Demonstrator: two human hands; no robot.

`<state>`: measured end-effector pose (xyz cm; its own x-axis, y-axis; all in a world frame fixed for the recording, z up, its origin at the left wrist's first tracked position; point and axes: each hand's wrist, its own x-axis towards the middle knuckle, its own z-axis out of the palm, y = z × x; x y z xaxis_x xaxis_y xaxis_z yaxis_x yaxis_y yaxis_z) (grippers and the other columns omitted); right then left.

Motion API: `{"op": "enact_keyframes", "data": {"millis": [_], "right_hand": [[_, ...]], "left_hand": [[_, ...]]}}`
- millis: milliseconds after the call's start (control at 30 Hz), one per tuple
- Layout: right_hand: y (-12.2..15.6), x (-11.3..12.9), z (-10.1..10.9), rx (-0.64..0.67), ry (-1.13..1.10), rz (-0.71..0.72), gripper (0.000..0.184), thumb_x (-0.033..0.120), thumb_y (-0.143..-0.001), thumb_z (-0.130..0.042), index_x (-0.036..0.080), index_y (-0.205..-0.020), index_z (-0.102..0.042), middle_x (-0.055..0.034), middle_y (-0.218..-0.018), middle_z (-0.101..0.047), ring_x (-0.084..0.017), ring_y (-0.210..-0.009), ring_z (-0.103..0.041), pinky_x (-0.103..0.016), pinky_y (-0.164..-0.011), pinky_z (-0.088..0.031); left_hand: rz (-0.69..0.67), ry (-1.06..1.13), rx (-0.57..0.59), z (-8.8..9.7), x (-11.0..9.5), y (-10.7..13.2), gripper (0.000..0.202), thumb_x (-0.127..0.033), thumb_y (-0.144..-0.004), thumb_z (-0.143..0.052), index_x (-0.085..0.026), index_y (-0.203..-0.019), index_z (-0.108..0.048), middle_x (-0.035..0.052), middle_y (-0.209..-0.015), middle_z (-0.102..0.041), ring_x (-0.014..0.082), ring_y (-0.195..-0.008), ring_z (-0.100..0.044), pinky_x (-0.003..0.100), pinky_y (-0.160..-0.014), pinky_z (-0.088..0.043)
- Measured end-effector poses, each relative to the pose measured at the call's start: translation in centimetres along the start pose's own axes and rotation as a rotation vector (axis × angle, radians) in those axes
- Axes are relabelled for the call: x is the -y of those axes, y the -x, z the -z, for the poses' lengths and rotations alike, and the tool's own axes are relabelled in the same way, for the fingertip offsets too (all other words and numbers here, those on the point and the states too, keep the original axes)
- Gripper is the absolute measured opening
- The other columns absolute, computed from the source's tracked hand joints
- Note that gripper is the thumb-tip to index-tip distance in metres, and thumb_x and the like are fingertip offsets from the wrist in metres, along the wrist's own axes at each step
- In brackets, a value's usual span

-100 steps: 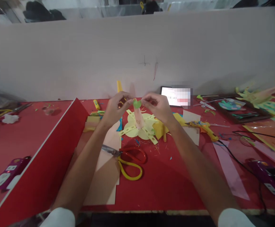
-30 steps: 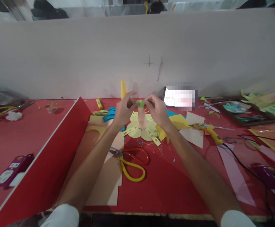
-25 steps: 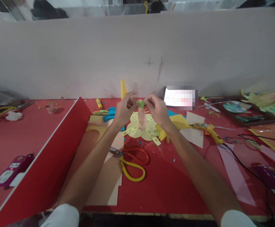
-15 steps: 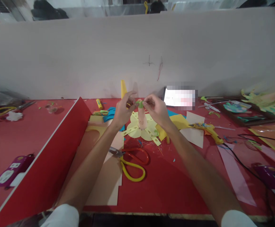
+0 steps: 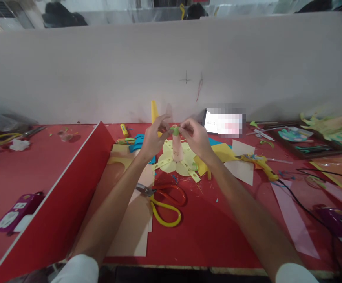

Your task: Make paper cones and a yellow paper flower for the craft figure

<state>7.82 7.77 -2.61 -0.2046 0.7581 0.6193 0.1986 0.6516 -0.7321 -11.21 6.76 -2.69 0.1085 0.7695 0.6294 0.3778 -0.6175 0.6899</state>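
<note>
Red table, hands pinching green piece

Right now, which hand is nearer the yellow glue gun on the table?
Right. The right hand is at the green piece atop the pink cone, left of the glue gun; the left hand is farther left, beyond the cone.

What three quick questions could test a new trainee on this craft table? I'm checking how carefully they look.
1. What do the left hand and right hand pinch together?
2. True or false: the red-and-yellow-handled scissors lie nearer the person than the pale yellow flower-shaped paper base.
3. On which side of the hands is the yellow glue gun: A left, B right?

Key
1. A small green paper piece atop the upright pink paper cone.
2. True.
3. B.
</note>
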Motion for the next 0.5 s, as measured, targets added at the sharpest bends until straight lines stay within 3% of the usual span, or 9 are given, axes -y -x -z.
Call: {"op": "enact_keyframes", "data": {"millis": [167,500], "right_hand": [[-0.01,-0.11,-0.01,0.01,-0.017,0.001,0.036,0.059,-0.097,-0.061,0.025,-0.085,-0.057,-0.0017,-0.084,-0.067,-0.018,-0.079,-0.064,-0.034,-0.076,-0.052],[-0.03,-0.15,-0.01,0.004,0.009,0.005,0.032,0.054,-0.099,-0.06,0.025,-0.085,-0.056,-0.0012,-0.082,-0.066,-0.019,-0.078,-0.062,-0.034,-0.076,-0.051]], "left_hand": [[-0.023,-0.028,-0.018,0.17,0.09,0.0,0.043,-0.026,-0.092,-0.071,-0.026,-0.134,-0.059,0.0005,-0.092,-0.067,0.0157,-0.092,-0.067,0.033,-0.095,-0.052],[-0.054,-0.095,-0.026,0.31,-0.48,0.04,0.046,-0.019,-0.089,-0.071,-0.027,-0.134,-0.061,0.0006,-0.094,-0.072,0.0177,-0.095,-0.069,0.034,-0.097,-0.05]]}}
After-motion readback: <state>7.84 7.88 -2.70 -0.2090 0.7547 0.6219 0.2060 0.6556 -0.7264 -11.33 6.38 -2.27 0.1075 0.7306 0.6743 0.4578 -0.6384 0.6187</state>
